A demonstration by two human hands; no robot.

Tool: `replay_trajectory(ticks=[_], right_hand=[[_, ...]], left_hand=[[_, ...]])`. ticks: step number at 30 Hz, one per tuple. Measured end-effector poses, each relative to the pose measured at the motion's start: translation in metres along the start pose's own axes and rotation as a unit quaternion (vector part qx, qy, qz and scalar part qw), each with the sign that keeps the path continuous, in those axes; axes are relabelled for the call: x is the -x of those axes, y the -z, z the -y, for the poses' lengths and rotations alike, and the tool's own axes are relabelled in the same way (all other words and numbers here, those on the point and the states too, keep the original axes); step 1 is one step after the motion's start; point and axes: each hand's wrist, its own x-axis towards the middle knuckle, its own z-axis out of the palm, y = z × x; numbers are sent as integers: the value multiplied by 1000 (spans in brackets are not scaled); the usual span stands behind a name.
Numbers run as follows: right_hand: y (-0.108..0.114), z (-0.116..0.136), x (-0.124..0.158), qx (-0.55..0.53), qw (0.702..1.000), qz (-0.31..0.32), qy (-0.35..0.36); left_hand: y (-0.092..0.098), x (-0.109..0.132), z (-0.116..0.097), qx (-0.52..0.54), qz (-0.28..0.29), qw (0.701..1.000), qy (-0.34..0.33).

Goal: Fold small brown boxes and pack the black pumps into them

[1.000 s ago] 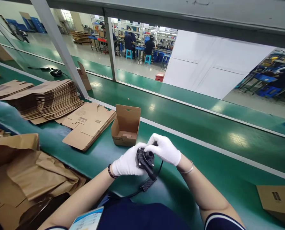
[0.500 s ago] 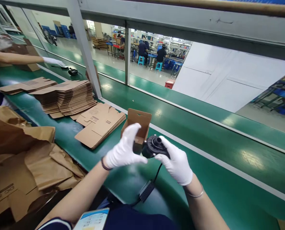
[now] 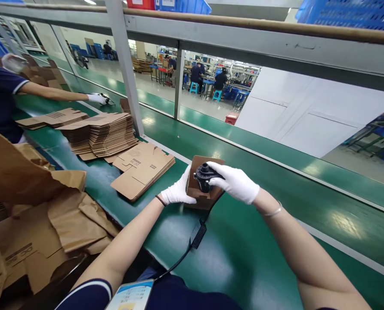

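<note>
My right hand [image 3: 235,184], in a white glove, grips a round black device [image 3: 204,176] and holds it at the mouth of a small open cardboard box [image 3: 201,196] on the green conveyor belt [image 3: 259,241]. My left hand [image 3: 178,192], also gloved, is wrapped on the box's left side. A black cable with a ribbed block [image 3: 198,235] trails from the device back toward my body.
Flat folded cartons [image 3: 142,170] lie left of the box, with a taller stack [image 3: 104,134] behind. Crumpled brown paper [image 3: 50,215] fills the near left. A co-worker's gloved hand [image 3: 97,98] reaches onto the belt at far left. A grey frame post [image 3: 124,64] stands behind.
My right hand carried the black device forward to the box opening. My left hand let go of it and took hold of the box. The view tilted up and a co-worker came into sight.
</note>
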Motion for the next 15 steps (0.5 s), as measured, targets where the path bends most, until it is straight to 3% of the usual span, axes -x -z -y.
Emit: replay_trajectory(ticks=[3, 8, 11, 15], right_hand=[[3, -1, -22, 100, 990, 101, -22], [9, 11, -39, 161, 942, 295, -21], [9, 23, -47, 194, 916, 349, -38], [-1, 32, -59, 220, 899, 376, -35]], left_hand=[[-16, -4, -1, -50, -12, 998, -29], [-24, -9, -1, -137, -17, 990, 1], [-27, -11, -4, -155, -11, 988, 12], [-28, -12, -3, -181, -6, 983, 34]])
